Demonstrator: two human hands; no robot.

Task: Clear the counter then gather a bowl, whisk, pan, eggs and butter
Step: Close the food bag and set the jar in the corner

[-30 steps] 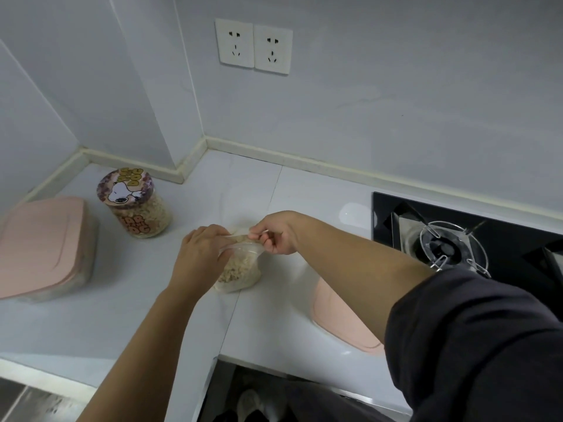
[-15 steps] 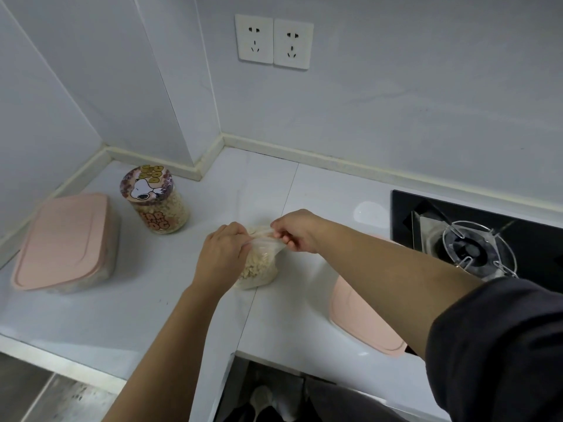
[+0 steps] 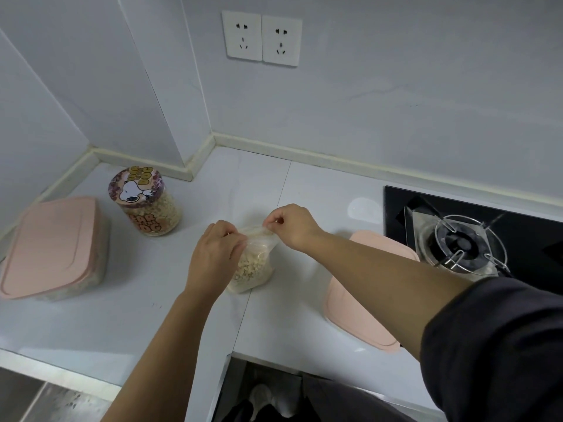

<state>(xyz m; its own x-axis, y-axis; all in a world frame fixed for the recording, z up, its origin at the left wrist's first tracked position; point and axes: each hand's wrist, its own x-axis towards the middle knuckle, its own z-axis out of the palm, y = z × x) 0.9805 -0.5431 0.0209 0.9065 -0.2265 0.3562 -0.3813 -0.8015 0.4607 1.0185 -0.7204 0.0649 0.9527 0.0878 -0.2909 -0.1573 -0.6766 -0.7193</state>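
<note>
Leaning in over the near edge of a white stone counter (image 3: 122,315), with a dark grey sleeve (image 3: 502,345) filling the near right corner (the right arm's). Lying flat just past that edge, partly under the right forearm, a loose pale pink rectangular plastic lid (image 3: 359,312). Resting base-down in the middle of the counter, a small clear plastic bag (image 3: 254,269) of pale round pellets, sitting directly between the two hands and touching both. Curling the left hand (image 3: 213,254) round the bag's near left side, fingers wrapped against the film. Pinching the bag's top edge with the right hand (image 3: 292,226), thumb and fingertips closed on the plastic and stretching it rightward. Standing farther back on the left, well apart from the bag, a clear round jar with a cartoon-dog lid (image 3: 149,208), holding similar pellets, and beside it a pink-lidded translucent rectangular container (image 3: 51,245). Sitting off to the right, a black glass gas hob (image 3: 469,242) with a wire pan stand. Hanging on the far wall, two white sockets (image 3: 262,39).
</note>
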